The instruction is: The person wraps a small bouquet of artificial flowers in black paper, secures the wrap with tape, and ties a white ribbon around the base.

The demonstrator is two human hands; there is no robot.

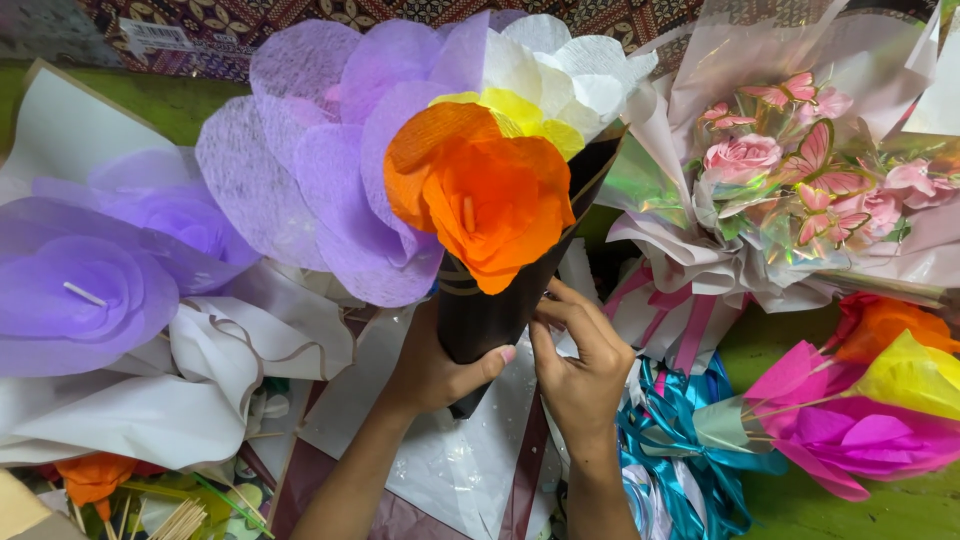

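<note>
Dark brown paper forms a cone (pixel 490 310) held upright over the middle of the desk (pixel 800 510), with an orange paper flower (pixel 485 195) at its mouth and yellow (pixel 520 110), white (pixel 560 65) and lilac (pixel 330 150) blooms fanned out behind it. The left hand (pixel 435 370) wraps the cone's lower part from behind, its grip closed around the paper with the thumb across the front. The right hand (pixel 580 365) rests against the cone's right edge, fingertips pinched on the paper seam there.

Beneath the hands lie clear and white wrapping sheets (pixel 450 460). Toward the left edge sit a large purple flower (pixel 85 295) and folded white paper (pixel 150 420); near the left front corner are a small orange bloom (pixel 95 478) and thin wooden sticks (pixel 180 520). To the right of the cone stands a pink bouquet (pixel 790 180) with roses and butterflies, tied with pink ribbon (pixel 690 325). Teal ribbon (pixel 680 440) curls just beside the right wrist, and magenta and yellow flowers (pixel 870 420) lie by the right edge.
</note>
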